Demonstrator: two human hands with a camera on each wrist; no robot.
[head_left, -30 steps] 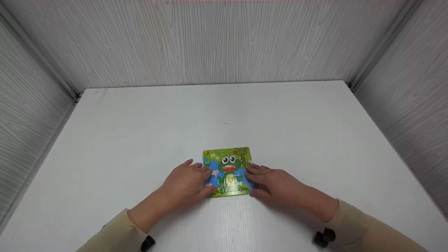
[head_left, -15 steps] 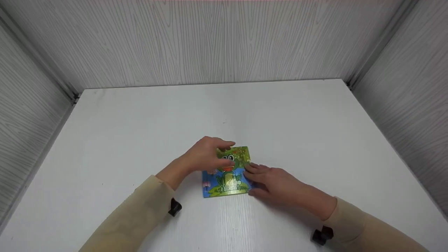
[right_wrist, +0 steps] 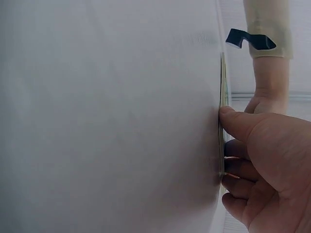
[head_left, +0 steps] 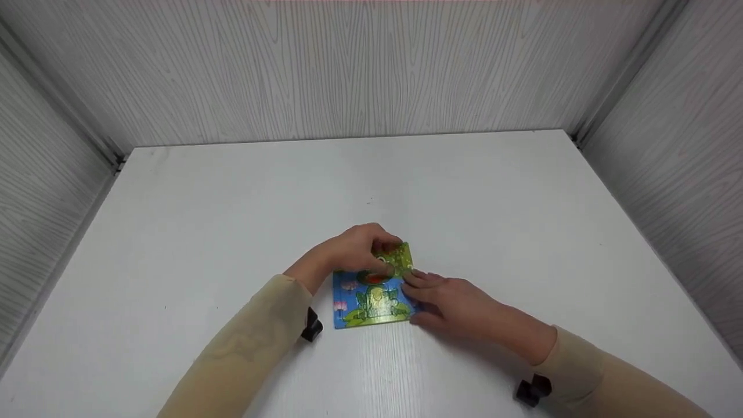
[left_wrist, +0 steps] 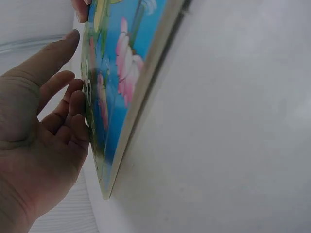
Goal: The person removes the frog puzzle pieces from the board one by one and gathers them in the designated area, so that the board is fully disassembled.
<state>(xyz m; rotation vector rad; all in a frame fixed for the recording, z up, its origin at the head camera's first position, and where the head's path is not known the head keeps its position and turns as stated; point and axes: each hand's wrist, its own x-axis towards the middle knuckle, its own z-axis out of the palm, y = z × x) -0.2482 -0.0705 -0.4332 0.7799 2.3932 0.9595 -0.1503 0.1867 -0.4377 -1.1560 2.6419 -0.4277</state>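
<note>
A square jigsaw puzzle [head_left: 380, 302] with a green frog on blue lies flat near the table's middle. Across its upper left part reaches my left hand [head_left: 357, 249], its bent fingers touching the far part and the thumb over the frog's face, which is partly covered. In the left wrist view, pink flowers show on the puzzle [left_wrist: 127, 73], and nothing is pinched between thumb and fingers. My right hand [head_left: 458, 299] rests at the puzzle's right edge, fingertips on its surface. The right wrist view shows the right thumb against the puzzle's thin edge [right_wrist: 223, 82].
A white table [head_left: 232, 203] surrounds the puzzle. A wood-grain panel [head_left: 348, 69] rises behind it, with side panels left and right. Black wrist mounts [head_left: 312, 325] sit under both sleeves.
My left hand has left the puzzle's left edge and moved up and right over its upper part, then settled its fingers there. The right hand and the puzzle stay almost in place.
</note>
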